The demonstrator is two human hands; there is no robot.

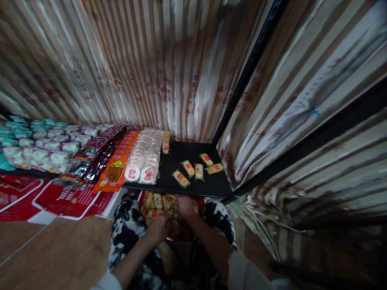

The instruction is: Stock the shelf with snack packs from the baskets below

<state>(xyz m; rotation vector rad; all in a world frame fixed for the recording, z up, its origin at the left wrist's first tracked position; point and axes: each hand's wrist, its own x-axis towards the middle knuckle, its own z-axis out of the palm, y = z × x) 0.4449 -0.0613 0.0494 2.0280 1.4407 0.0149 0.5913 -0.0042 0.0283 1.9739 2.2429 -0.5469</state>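
Note:
Between my knees sits a red-rimmed container (178,239) filled with small yellow wrapped snack packets (157,200). Over its left part is my left hand (160,226), its fingers curled down among the packets. My right hand (185,205) is a little farther forward, close to the front edge of the black shelf (172,161), and its fingers are bent too. Dim light and blur hide what either hand grips. Loose packets of the same kind, such as one packet (180,178), lie scattered on the shelf's right part.
Left of the loose packets stand rows of white round wrapped snacks (140,161), an orange snack bag (113,171), dark shiny bags (98,161) and white-and-green packs (51,145). Black posts (248,68) and striped sheeting (169,68) enclose the shelf. Red printed bags (69,199) hang below it.

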